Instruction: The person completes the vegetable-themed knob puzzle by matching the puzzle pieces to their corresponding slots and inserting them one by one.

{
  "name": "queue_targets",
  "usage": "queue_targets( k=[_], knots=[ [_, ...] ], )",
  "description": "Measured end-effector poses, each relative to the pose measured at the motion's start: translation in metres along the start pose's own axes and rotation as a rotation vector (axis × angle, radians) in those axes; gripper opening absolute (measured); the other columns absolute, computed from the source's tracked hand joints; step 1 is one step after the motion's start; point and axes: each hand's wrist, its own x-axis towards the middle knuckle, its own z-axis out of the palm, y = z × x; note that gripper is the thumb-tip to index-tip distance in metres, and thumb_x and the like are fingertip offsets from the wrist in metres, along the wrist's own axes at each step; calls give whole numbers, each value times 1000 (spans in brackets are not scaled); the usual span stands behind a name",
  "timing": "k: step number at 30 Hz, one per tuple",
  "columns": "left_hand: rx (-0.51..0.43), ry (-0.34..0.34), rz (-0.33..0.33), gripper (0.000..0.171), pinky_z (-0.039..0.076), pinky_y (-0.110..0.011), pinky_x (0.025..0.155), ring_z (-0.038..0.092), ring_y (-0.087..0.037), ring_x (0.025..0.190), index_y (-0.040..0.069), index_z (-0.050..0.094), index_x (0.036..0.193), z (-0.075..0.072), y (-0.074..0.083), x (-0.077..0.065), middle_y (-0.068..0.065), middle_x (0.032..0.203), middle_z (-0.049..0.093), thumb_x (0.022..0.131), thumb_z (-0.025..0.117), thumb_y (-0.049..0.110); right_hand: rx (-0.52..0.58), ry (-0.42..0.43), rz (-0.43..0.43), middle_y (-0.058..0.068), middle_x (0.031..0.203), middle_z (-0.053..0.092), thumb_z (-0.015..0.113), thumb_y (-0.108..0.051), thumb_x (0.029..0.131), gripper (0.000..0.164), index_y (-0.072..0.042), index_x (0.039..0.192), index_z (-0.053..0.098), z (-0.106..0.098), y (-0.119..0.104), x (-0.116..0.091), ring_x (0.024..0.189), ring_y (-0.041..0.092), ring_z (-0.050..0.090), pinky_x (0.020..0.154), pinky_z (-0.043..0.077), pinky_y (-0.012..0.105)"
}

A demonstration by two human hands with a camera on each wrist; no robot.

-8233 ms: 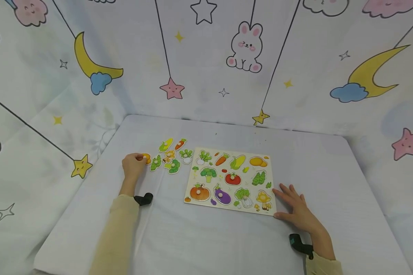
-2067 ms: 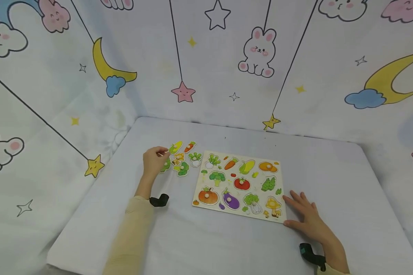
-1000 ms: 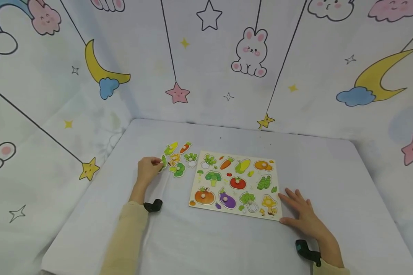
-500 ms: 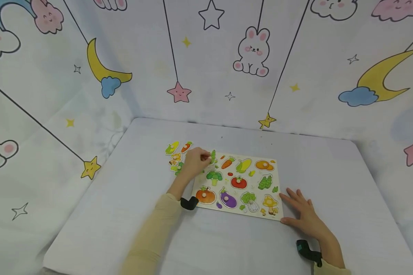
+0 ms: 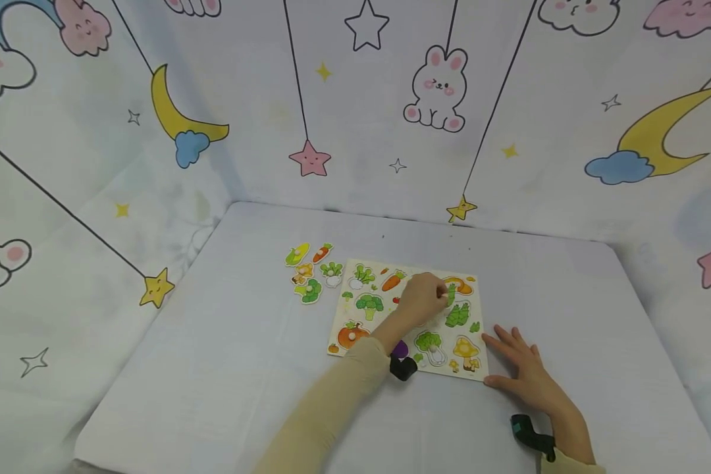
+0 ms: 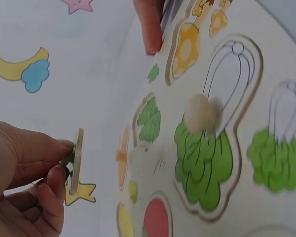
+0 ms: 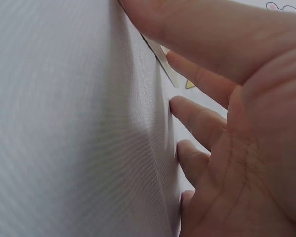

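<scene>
My left hand is over the right half of the wooden puzzle board. Between thumb and fingers it pinches a green vegetable puzzle piece, seen edge-on and raised in the left wrist view. Just below the piece in the head view lies the printed green recess; above it sits the orange-yellow potato piece. My right hand rests with spread fingers beside the board, thumb and index fingertip at its right edge. A bok choy piece with a knob fills its slot.
Left of the board lie loose pieces: corn, carrot, mushroom, radish and broccoli. A pumpkin piece sits in the board. White cloth covers the table; a patterned curtain stands behind.
The potato piece, in my left hand earliest, now sits in the board. The left hand then took the green piece from the loose group and carried it right across the board. The right hand stayed.
</scene>
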Motion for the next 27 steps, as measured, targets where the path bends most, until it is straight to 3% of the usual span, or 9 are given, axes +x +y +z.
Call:
queue_targets(
  k=[5,11,18,27],
  knots=[
    [14,-63,-14,20,30,-15,53,39,-4,58,14,67,70,20,11,7,6,67,55,89,63,9,8,7,-17,33,154,23,81,-27,76,78,-8,143,47,0,-2,-1,143,57,0,106,-12,73],
    [83,-89,-18,11,36,-12,55,48,-2,62,14,73,79,37,12,10,7,77,64,86,65,11,12,5,-22,32,155,22,80,-28,77,77,-10,143,47,-1,-4,-1,144,57,0,107,-12,73],
    [135,-87,-20,8,37,-12,55,50,-2,63,14,75,79,47,14,11,7,76,67,84,68,12,3,7,-14,32,155,23,81,-28,75,78,-9,143,48,1,-1,-1,143,57,0,106,-12,74],
    [141,-103,-75,8,37,-14,56,50,-4,66,15,73,76,57,13,13,9,74,64,83,69,14,-7,2,11,31,156,22,82,-29,74,79,-10,143,48,0,0,0,144,55,0,107,-12,73]
  ],
)
